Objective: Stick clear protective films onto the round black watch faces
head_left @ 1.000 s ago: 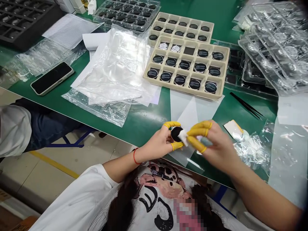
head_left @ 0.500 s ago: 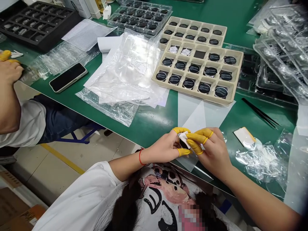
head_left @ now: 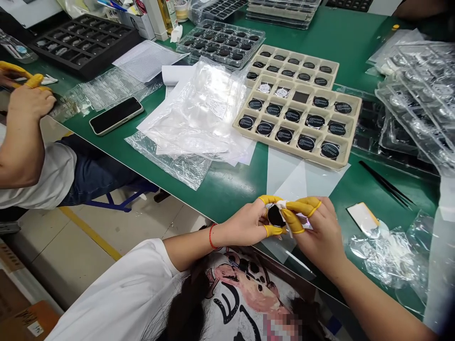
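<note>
My left hand [head_left: 246, 224] grips a round black disc [head_left: 276, 216] between its yellow-cotted thumb and fingers, above the table's front edge. My right hand [head_left: 317, 232] pinches a small white wipe [head_left: 282, 204] against the disc's upper edge, its yellow finger cots touching the disc. A red string circles my left wrist. Behind my hands, a beige compartment tray [head_left: 291, 152] holds several similar round black discs, and a few silver-faced ones sit in its back row.
A co-worker's hand [head_left: 30, 102] with yellow cots rests at far left on the green table [head_left: 227, 189]. There are a phone [head_left: 115, 116], plastic bags [head_left: 199, 113], black tweezers [head_left: 386, 189], clear blister trays [head_left: 415, 104], and crumpled plastic [head_left: 387, 258] nearby.
The wipe has moved from the disc's face to its upper edge, leaving more black surface showing. The co-worker's hand has come in at left, and the whole view has shifted.
</note>
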`<state>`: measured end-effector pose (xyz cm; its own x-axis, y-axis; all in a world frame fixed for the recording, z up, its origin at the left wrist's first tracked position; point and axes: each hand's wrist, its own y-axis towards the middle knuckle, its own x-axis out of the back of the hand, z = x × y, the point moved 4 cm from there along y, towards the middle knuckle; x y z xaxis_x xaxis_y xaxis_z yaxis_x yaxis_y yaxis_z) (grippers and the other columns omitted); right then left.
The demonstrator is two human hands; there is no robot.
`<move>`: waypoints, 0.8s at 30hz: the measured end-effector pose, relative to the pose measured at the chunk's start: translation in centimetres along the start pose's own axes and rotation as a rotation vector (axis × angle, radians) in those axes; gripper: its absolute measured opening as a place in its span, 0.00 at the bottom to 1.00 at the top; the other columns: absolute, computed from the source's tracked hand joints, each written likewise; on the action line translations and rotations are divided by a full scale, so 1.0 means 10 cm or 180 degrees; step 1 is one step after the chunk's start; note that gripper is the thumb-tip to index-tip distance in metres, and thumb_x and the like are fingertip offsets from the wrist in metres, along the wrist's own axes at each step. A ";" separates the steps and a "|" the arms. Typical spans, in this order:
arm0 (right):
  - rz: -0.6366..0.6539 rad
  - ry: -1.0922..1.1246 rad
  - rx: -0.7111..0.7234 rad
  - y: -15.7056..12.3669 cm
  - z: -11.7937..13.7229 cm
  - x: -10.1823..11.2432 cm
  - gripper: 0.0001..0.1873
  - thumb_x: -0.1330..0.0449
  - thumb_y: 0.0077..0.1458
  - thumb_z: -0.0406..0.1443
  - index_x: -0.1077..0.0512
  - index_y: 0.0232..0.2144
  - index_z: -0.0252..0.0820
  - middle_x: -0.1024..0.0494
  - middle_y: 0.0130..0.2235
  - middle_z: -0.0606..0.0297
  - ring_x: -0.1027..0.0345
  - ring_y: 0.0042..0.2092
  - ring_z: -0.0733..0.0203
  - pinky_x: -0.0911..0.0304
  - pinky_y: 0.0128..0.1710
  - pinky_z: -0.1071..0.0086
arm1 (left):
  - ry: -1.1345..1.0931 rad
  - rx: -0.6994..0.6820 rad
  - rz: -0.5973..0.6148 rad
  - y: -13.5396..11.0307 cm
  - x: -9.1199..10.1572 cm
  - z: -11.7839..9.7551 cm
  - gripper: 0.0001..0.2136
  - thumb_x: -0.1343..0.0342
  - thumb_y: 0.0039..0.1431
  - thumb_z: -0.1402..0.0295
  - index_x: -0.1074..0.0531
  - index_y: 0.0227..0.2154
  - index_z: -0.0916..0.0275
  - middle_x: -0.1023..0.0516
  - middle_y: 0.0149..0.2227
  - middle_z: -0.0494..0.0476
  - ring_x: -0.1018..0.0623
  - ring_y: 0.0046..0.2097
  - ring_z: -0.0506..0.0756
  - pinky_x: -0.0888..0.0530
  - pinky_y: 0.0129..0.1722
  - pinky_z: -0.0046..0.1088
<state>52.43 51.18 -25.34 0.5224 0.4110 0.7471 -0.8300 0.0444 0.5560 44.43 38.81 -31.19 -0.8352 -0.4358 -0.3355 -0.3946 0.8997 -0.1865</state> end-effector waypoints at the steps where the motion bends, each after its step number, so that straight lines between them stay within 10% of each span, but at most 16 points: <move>1: 0.0001 0.0032 0.0016 0.00 0.01 0.01 0.11 0.37 0.61 0.27 0.30 0.43 0.45 0.25 0.35 0.63 0.36 0.37 0.57 0.38 0.39 0.61 | -0.0101 0.0043 0.0003 -0.01 0.00 -0.01 0.30 0.32 0.53 0.68 0.37 0.57 0.60 0.21 0.34 0.53 0.18 0.37 0.56 0.22 0.39 0.34; 8: -0.0034 -0.0026 0.0375 -0.01 0.25 -0.07 0.07 0.39 0.63 0.29 0.29 0.42 0.43 0.25 0.34 0.62 0.35 0.41 0.55 0.41 0.42 0.60 | 0.1371 -0.0266 0.0017 -0.04 0.06 -0.14 0.26 0.40 0.55 0.72 0.34 0.57 0.61 0.20 0.45 0.58 0.20 0.42 0.56 0.25 0.41 0.32; 24: -0.0718 -0.0079 -0.0521 0.05 -0.08 0.12 0.04 0.38 0.63 0.32 0.30 0.35 0.43 0.25 0.31 0.66 0.36 0.36 0.61 0.43 0.41 0.63 | -0.0082 0.0250 -0.0579 -0.08 0.05 -0.21 0.31 0.27 0.48 0.65 0.36 0.52 0.60 0.18 0.32 0.49 0.16 0.31 0.52 0.18 0.36 0.27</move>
<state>52.47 52.38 -24.44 0.7004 0.3518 0.6210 -0.7117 0.2794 0.6445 43.50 37.96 -29.30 -0.7425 -0.5923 -0.3129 -0.5061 0.8020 -0.3172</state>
